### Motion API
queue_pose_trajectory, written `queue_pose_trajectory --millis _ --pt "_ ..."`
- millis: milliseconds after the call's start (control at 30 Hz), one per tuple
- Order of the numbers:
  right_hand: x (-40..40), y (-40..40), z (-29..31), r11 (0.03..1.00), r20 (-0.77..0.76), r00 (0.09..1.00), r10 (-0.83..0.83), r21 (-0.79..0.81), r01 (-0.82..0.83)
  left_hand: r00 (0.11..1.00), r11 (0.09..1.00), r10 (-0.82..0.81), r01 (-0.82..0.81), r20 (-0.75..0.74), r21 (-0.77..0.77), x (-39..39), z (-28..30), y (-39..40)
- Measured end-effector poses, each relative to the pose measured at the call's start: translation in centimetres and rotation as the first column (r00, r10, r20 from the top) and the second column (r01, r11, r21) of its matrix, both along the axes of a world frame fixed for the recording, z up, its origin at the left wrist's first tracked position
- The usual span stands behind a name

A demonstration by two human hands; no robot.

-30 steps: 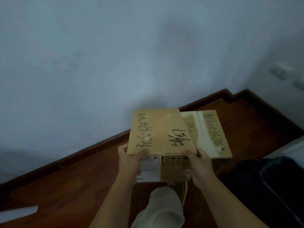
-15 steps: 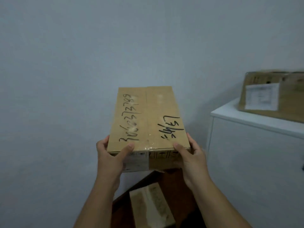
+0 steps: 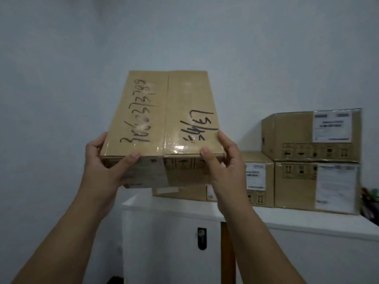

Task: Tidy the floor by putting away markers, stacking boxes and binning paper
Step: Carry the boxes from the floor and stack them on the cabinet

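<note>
I hold a flat brown cardboard box (image 3: 164,115) with black handwritten numbers and clear tape on its lid, raised at chest height. My left hand (image 3: 104,162) grips its near left corner and my right hand (image 3: 223,162) grips its near right corner. Behind it, on a white cabinet (image 3: 168,222), stand other cardboard boxes: a low one (image 3: 259,177) partly hidden by my box, a large one (image 3: 315,185) to the right, and another (image 3: 307,134) stacked on top of that.
The cabinet has a dark lock (image 3: 202,238) on its front and a brown vertical strip (image 3: 227,253) beside it. A pale wall (image 3: 61,78) fills the left and back. Coloured items (image 3: 372,195) sit at the far right edge of the cabinet top.
I lifted the box from near the floor up to cabinet height and turned right. The floor and the second box down there have left view; the stacked boxes on the cabinet came in.
</note>
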State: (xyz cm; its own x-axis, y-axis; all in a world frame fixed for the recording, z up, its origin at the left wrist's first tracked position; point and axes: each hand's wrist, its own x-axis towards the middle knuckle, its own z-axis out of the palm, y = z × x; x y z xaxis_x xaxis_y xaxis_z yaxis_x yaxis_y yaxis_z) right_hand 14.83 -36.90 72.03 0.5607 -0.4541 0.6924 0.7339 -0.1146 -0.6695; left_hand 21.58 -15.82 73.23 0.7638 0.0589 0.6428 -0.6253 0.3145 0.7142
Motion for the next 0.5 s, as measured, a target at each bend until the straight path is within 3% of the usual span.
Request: queue_pose_trajectory --millis 67,167,267,400,500 --pt "-0.2 -3.7 1.4 0.981 -0.038 0.985 -0.167 -0.105 0.163 0.995 0.993 -0.1 0.099 0.025 0.058 0.9 1.8 -3.6" --pt "-0.5 -8.7 3.4 0.949 -0.087 0.951 -0.298 -0.139 0.284 0.969 0.962 -0.247 0.248 -0.028 0.117 2.9 4.0 -9.3" --pt "-0.3 -12.7 5.1 0.84 -0.125 0.851 -0.509 -0.288 0.46 0.951 0.932 -0.299 0.308 -0.075 0.193 5.7 4.8 -14.3" --pt "1.1 -16.5 6.1 0.681 -0.169 0.731 -0.661 -0.545 0.489 0.975 0.884 -0.218 0.22 -0.053 0.413 10.2 3.4 -18.8" --pt "2.7 -18.6 5.6 0.618 -0.211 0.657 -0.724 -0.622 0.481 0.99 0.792 -0.133 0.072 0.056 0.606 11.9 2.1 -21.5"
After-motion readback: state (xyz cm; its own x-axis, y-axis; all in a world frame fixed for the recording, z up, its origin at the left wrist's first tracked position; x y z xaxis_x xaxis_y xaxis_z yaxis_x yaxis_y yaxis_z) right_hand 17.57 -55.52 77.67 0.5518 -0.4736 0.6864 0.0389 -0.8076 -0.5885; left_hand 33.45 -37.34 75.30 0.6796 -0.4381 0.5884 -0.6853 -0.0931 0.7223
